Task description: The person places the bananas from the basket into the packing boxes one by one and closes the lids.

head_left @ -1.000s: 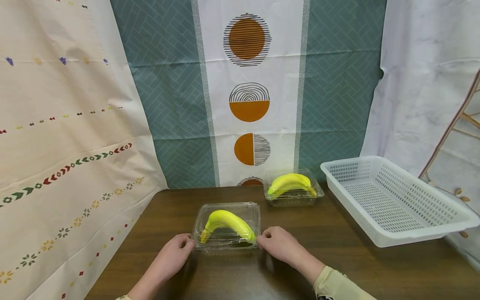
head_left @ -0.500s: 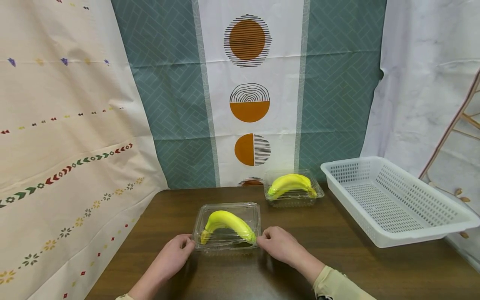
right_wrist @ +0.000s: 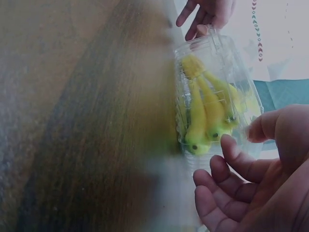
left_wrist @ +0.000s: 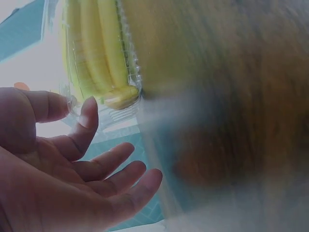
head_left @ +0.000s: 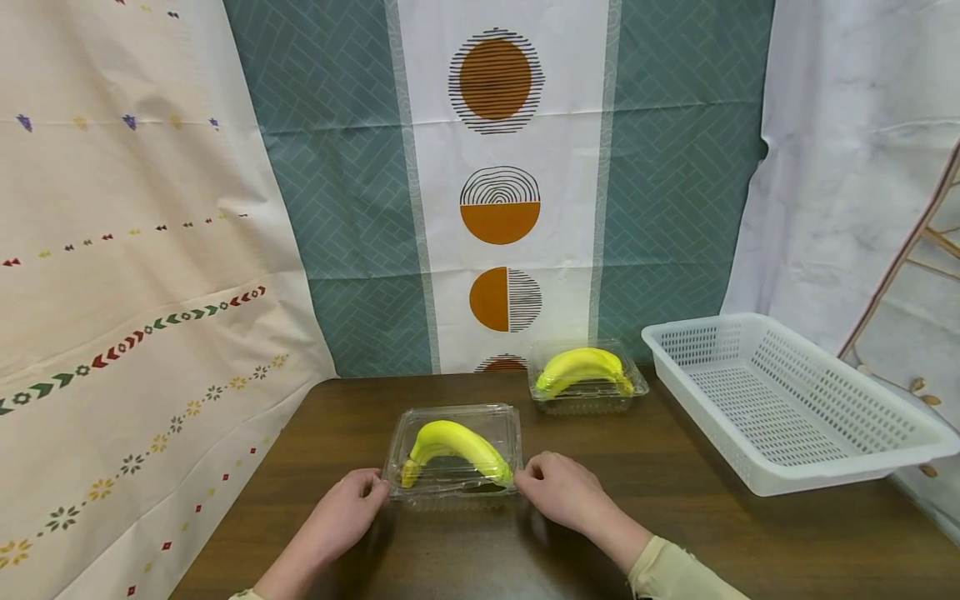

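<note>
A clear plastic clamshell container (head_left: pixel 495 427) stands on the table with a bunch of bananas (head_left: pixel 459 442) inside. My left hand (head_left: pixel 351 507) pinches its rim at the near left corner between thumb and index finger. At the near right corner my right hand (head_left: pixel 561 493) pinches the rim the same way. In the left wrist view the other fingers of the left hand (left_wrist: pixel 82 169) hang loosely curled off the container. The right wrist view shows several banana tips (right_wrist: pixel 198 140) through the clear wall, with the left hand at the far end.
Behind and to the right sits a second clear clamshell (head_left: pixel 581 407) with bananas (head_left: pixel 583 368) in it. A white perforated plastic basket (head_left: pixel 757 467) stands at the right on the dark wooden table (head_left: pixel 465 558). Patterned cloths (head_left: pixel 337 208) hang behind and at the left.
</note>
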`<action>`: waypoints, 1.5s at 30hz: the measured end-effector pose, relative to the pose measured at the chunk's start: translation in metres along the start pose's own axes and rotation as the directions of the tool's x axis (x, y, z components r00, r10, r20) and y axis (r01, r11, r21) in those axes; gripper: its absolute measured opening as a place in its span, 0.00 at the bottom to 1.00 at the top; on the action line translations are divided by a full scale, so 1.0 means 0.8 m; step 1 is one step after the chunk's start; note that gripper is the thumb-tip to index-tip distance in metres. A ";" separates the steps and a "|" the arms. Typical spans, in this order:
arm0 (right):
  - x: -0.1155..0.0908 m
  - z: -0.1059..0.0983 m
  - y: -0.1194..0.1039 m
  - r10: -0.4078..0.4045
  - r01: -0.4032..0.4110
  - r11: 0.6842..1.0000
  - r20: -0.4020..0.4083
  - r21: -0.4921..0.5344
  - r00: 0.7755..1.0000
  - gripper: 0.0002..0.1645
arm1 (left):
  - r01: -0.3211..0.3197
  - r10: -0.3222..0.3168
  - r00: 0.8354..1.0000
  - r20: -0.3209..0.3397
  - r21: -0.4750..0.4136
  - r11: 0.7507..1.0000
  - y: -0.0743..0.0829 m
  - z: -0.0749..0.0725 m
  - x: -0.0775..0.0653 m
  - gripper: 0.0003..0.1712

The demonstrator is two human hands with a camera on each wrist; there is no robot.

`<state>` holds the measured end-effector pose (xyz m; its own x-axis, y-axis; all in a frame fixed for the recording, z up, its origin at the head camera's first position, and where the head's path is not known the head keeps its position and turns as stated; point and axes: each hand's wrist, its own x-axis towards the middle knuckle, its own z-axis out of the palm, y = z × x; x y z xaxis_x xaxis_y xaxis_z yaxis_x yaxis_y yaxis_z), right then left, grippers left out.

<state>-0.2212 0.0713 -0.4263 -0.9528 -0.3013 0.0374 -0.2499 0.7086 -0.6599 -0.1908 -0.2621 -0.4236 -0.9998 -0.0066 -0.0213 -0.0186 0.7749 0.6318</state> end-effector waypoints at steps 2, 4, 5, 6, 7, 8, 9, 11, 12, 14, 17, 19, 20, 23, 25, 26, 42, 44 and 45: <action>0.000 0.000 0.001 -0.001 0.001 1.000 -0.009 -0.020 1.000 0.21 | -0.003 0.003 1.000 -0.011 0.016 1.000 0.000 0.000 -0.001 0.20; -0.001 -0.001 0.002 -0.001 0.001 0.999 -0.020 -0.038 1.000 0.20 | -0.005 0.006 1.000 -0.028 0.033 0.999 0.000 0.000 -0.003 0.18; -0.001 -0.001 0.002 -0.001 0.000 0.999 -0.026 -0.048 1.000 0.19 | -0.003 0.004 0.999 -0.035 0.037 0.999 0.001 -0.001 -0.004 0.17; -0.002 -0.002 0.002 0.000 -0.002 0.998 -0.033 -0.059 0.999 0.17 | 0.003 -0.002 0.999 -0.044 0.041 0.999 0.001 -0.001 -0.005 0.15; -0.002 -0.003 0.002 0.000 -0.003 0.998 -0.041 -0.068 0.999 0.16 | 0.005 -0.003 0.999 -0.052 0.043 0.999 0.002 -0.002 -0.006 0.13; -0.003 -0.003 0.001 0.001 -0.005 0.997 -0.050 -0.076 0.999 0.14 | 0.006 -0.004 0.998 -0.059 0.043 0.999 0.002 -0.002 -0.007 0.11; -0.004 -0.004 0.001 0.001 -0.006 0.997 -0.060 -0.083 0.998 0.13 | 0.007 -0.005 0.998 -0.064 0.038 0.999 0.003 -0.003 -0.007 0.11; -0.005 -0.005 0.000 0.003 -0.010 0.996 -0.077 -0.091 0.997 0.12 | 0.001 0.002 0.998 -0.070 0.035 0.999 0.004 -0.004 -0.009 0.15; -0.006 -0.006 -0.001 0.003 -0.011 0.995 -0.085 -0.097 0.996 0.12 | -0.007 0.010 0.997 -0.071 0.038 0.999 0.003 -0.005 -0.010 0.19; -0.008 -0.006 -0.002 -0.003 -0.007 0.994 -0.095 -0.111 0.995 0.16 | -0.023 0.027 0.997 -0.073 0.053 0.998 0.005 -0.006 -0.012 0.28; -0.012 -0.007 -0.002 -0.027 0.014 0.991 -0.102 -0.130 0.994 0.25 | -0.032 0.038 0.996 -0.079 0.082 0.996 0.007 -0.006 -0.015 0.36; -0.015 -0.007 -0.003 -0.049 0.034 0.990 -0.105 -0.140 0.993 0.31 | -0.031 0.040 0.995 -0.086 0.099 0.995 0.010 -0.007 -0.019 0.38; -0.017 -0.006 -0.004 -0.061 0.045 0.988 -0.109 -0.148 0.992 0.34 | -0.031 0.041 0.995 -0.089 0.107 0.994 0.012 -0.007 -0.021 0.40; -0.021 -0.005 -0.004 -0.098 0.077 0.982 -0.118 -0.172 0.988 0.40 | -0.044 0.056 0.994 -0.092 0.127 0.991 0.018 -0.007 -0.028 0.43; -0.024 -0.005 -0.005 -0.130 0.104 0.974 -0.121 -0.200 0.984 0.43 | -0.058 0.073 0.993 -0.093 0.150 0.987 0.021 -0.006 -0.032 0.45; -0.026 -0.005 -0.005 -0.147 0.119 0.970 -0.121 -0.212 0.982 0.44 | -0.065 0.081 0.992 -0.094 0.163 0.984 0.023 -0.006 -0.034 0.47; -0.044 -0.006 -0.009 -0.333 0.307 0.903 -0.038 -0.301 0.942 0.52 | -0.186 0.212 0.976 -0.056 0.304 0.934 0.029 0.007 -0.054 0.56; -0.046 -0.005 -0.010 -0.353 0.328 0.892 -0.027 -0.310 0.935 0.52 | -0.192 0.220 0.974 -0.054 0.325 0.926 0.030 0.010 -0.056 0.56; -0.047 -0.005 -0.010 -0.364 0.339 0.885 -0.022 -0.319 0.931 0.52 | -0.192 0.224 0.973 -0.057 0.339 0.921 0.030 0.012 -0.058 0.55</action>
<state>-0.1842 0.0796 -0.4197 -0.7998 -0.5247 0.2914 -0.5990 0.7287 -0.3320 -0.1450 -0.2373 -0.4147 -0.9775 0.1315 0.1646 0.1795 0.9291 0.3234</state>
